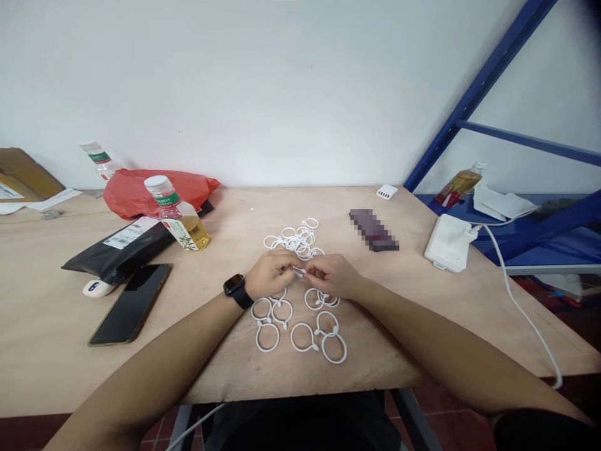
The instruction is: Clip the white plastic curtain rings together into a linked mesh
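My left hand [270,275], with a black watch on its wrist, and my right hand [337,276] meet above the middle of the table. Both are closed, fingertips pinching a small white plastic ring [299,272] that is seen nearly edge-on and partly covered by the fingers. Just beyond my hands lies a heap of white plastic rings [300,243], each with a small tab. Nearer to me, several similar rings [267,337] are spread flat, some on the left side and others, including a ring [334,348], on the right.
Left on the wooden table [225,376] are a phone [131,305], a white earbud case [97,287], a black parcel [119,250], a drink bottle [178,216] and a red bag [136,188]. To the right are a blurred-out device [373,230] and a white power strip [448,243] with its cable.
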The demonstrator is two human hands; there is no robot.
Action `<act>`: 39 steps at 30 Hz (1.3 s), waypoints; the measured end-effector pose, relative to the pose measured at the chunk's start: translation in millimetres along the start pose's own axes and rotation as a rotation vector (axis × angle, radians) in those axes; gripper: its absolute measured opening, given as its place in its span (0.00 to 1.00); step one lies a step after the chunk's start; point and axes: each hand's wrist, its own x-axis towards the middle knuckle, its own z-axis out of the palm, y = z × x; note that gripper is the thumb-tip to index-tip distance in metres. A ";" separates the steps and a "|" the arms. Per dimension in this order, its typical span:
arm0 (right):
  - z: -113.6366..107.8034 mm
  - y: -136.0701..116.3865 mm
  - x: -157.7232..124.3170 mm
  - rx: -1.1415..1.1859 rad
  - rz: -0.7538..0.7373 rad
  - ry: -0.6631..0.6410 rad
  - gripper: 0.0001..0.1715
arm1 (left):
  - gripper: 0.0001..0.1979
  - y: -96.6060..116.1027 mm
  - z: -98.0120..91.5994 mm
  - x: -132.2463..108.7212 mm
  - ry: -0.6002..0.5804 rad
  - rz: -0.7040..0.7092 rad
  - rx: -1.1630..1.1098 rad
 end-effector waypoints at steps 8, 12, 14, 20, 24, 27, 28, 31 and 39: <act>-0.4 2.3 -0.3 0.017 0.002 0.014 0.04 | 0.17 -4.1 2.3 -3.2 0.059 0.047 0.064; -3.4 8.0 0.7 -0.002 0.093 0.116 0.05 | 0.19 -5.8 -2.0 -6.0 0.195 -0.042 0.118; -5.6 10.4 2.1 -0.055 0.220 0.196 0.05 | 0.16 -6.3 -8.3 -6.6 0.174 -0.085 0.119; -12.3 10.0 4.0 -0.101 0.448 0.199 0.16 | 0.13 -0.7 -28.5 -6.6 -0.327 -0.125 0.141; -11.4 8.1 0.4 -0.090 0.274 0.162 0.13 | 0.09 1.1 -27.5 -6.1 -0.432 -0.199 0.192; -9.9 7.0 -2.4 -0.051 0.110 0.131 0.12 | 0.03 -2.0 -22.0 -6.1 -0.417 -0.210 0.234; -9.7 6.2 -3.0 -0.038 0.075 0.118 0.13 | 0.03 -3.5 -20.0 -6.3 -0.398 -0.208 0.254; -9.6 2.4 -3.4 -0.024 0.019 0.071 0.13 | 0.03 -7.4 -13.7 -6.9 -0.284 -0.221 0.303; -7.8 -4.9 -0.2 -0.007 0.062 0.038 0.15 | 0.03 -1.9 1.2 -4.1 0.202 -0.212 0.219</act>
